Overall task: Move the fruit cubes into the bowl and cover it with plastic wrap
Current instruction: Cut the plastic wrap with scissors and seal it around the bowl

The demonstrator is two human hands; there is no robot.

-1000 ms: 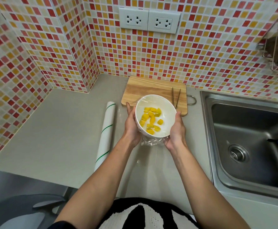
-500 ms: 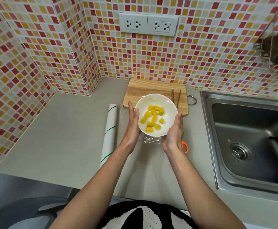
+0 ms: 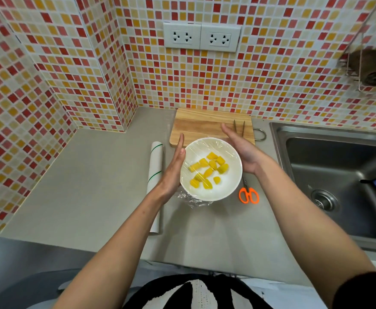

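Head view: wrapped bowl (image 3: 211,169) sits upright on the table (image 3: 93,186), fruit cubes (image 3: 208,170) inside. Left hand (image 3: 174,169) and right hand (image 3: 240,150) flank it, fingers straight; the right has lifted off since before.

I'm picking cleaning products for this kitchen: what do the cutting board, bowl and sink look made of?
Cutting board: pale wood, matte, visible grain. Bowl: glossy white, probably ceramic or glass; can't tell which. Sink: brushed grey metal, likely stainless steel.
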